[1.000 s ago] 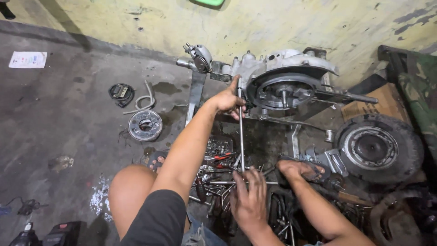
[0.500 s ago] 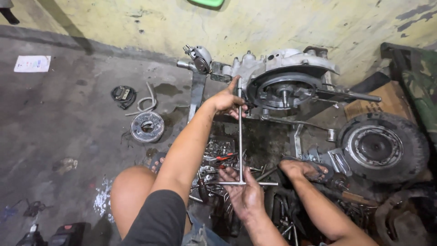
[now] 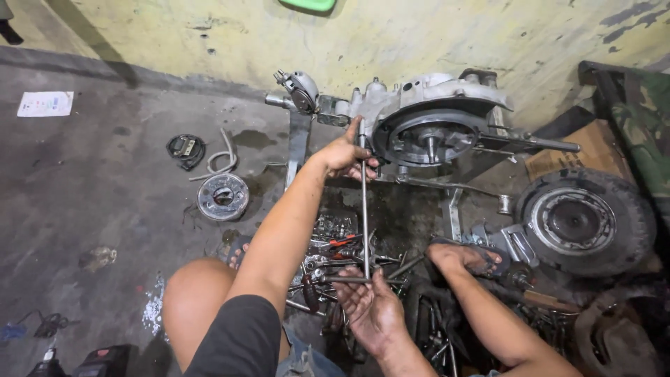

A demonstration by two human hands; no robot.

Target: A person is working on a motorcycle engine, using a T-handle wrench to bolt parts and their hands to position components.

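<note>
T-wrench (image 3: 364,216) tip sits behind the left hand (image 3: 343,155), so its contact with the engine casing (image 3: 426,105) can't be read. Its crossbar is partly covered by the right hand (image 3: 373,307); fingers (image 3: 349,283) curl over it. Tool pile (image 3: 335,237) is too cluttered to sort individual pieces. Green object (image 3: 307,4) is cut by the top edge, the camouflage cloth (image 3: 645,112) by the right edge, the dark case (image 3: 105,361) by the bottom edge.
</note>
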